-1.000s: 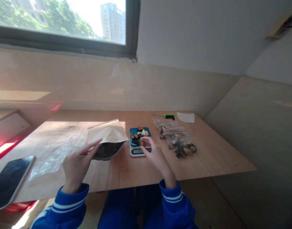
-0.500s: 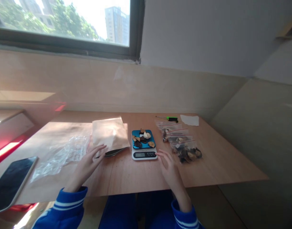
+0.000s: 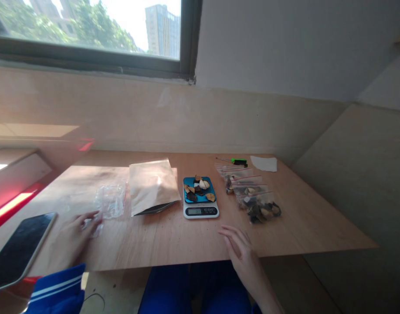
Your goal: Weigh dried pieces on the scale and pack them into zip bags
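Note:
My left hand [image 3: 77, 233] is closed on a crumpled clear plastic bag [image 3: 96, 230] at the left of the table, beside other clear plastic bags [image 3: 111, 200]. My right hand [image 3: 241, 248] hovers near the table's front edge, fingers stretched out and holding nothing. Ahead of it to the left is a white digital kitchen scale [image 3: 201, 212] with a blue plate. Several dried brown, dark and pale pieces [image 3: 204, 184] lie on that plate; its display is lit, but too small to read surely. A brown paper pouch [image 3: 154, 183] lies left of the scale, its dark mouth facing me.
Zip bags [image 3: 263, 211] filled with similar dried pieces overlap right of the scale. Behind them lie a green-and-black screwdriver [image 3: 239, 161] and white paper [image 3: 264, 164]. A phone [image 3: 22, 244] rests at the left front. A wall [image 3: 219, 122] borders the wooden table [image 3: 304, 209].
My left hand has moved left from the pouch to the clear bags and closed on one. My right hand has drawn back from the scale's buttons toward the table's front edge.

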Action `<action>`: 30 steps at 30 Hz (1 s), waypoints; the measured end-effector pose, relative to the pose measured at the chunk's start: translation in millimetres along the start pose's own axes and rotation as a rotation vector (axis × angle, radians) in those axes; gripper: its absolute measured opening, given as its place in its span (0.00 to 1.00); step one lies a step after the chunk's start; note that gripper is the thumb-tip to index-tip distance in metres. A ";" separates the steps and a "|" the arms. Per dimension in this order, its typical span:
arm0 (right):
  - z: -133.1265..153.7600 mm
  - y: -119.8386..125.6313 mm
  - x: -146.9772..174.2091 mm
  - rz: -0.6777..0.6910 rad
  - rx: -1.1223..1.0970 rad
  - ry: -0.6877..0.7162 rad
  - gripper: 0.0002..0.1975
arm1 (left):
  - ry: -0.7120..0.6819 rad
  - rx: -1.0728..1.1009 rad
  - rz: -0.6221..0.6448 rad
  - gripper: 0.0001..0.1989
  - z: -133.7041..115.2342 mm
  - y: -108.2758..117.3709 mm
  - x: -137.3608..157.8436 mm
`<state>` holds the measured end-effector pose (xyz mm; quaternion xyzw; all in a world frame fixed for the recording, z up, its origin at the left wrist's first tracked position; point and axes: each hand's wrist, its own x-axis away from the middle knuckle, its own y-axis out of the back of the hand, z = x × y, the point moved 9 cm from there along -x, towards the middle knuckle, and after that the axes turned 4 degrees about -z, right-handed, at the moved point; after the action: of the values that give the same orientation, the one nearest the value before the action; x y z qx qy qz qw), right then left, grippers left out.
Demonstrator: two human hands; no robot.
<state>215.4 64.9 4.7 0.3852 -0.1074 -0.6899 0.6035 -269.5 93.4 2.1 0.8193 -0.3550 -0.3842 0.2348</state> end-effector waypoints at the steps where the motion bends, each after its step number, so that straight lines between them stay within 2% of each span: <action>1: 8.9 -5.1 0.5 0.039 -0.025 0.005 0.13 | 0.019 -0.040 0.024 0.15 1.9 -2.8 -0.3; 3: 28.1 -14.9 2.4 0.119 -0.081 0.013 0.13 | 0.065 -0.132 0.101 0.15 6.8 -7.5 -0.2; 4: 38.3 -19.3 3.4 0.155 -0.115 0.016 0.13 | 0.070 -0.141 0.088 0.14 5.4 -4.1 0.2; 6: 60.2 -28.0 4.1 0.221 -0.198 0.026 0.13 | 0.065 -0.121 -0.001 0.14 -7.6 10.0 4.6; 7: 71.2 -32.5 3.4 0.249 -0.246 0.027 0.13 | 0.063 -0.090 -0.084 0.15 -19.7 20.5 9.8; 10: 99.9 -45.0 -6.4 0.263 -0.398 -0.001 0.13 | 0.055 0.109 -0.201 0.22 -71.6 35.1 36.7; 11: 107.2 -48.9 -11.8 0.247 -0.442 -0.020 0.13 | 0.020 0.189 -0.166 0.22 -94.1 30.7 47.1; 13: 118.8 -56.5 -23.2 0.208 -0.515 -0.056 0.15 | -0.157 0.367 -0.059 0.21 -145.7 16.7 69.8; 14: 123.1 -60.5 -28.2 0.195 -0.543 -0.068 0.16 | -0.210 0.431 -0.001 0.19 -164.9 7.7 80.8; 16: 125.9 -68.0 -35.9 0.182 -0.580 -0.098 0.15 | -0.247 0.540 0.082 0.18 -187.6 -9.6 98.3; 18: 118.6 -73.7 -39.8 0.172 -0.599 -0.140 0.12 | -0.235 0.625 0.129 0.19 -195.1 -23.2 108.0; 20: 100.1 -77.0 -40.4 0.152 -0.619 -0.214 0.13 | -0.191 0.648 0.126 0.19 -192.0 -29.3 109.9; 24: 54.2 -68.9 -37.8 0.056 -0.634 -0.358 0.17 | -0.088 0.538 -0.065 0.16 -176.2 -13.7 100.9; 25: 48.7 -66.0 -38.1 0.066 -0.620 -0.348 0.18 | -0.084 0.522 -0.100 0.15 -175.4 -9.1 98.6; 28: 46.7 -60.6 -43.4 0.223 -0.571 -0.210 0.15 | -0.107 0.525 -0.124 0.15 -179.1 -4.9 92.5; 30: 37.3 -50.1 -52.7 0.249 -0.507 -0.142 0.14 | -0.106 0.542 -0.152 0.15 -179.0 -4.6 87.8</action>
<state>151.9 113.8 20.5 0.1568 -0.0199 -0.6405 0.7515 -85.4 49.5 64.9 0.8551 -0.3941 -0.3343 -0.0410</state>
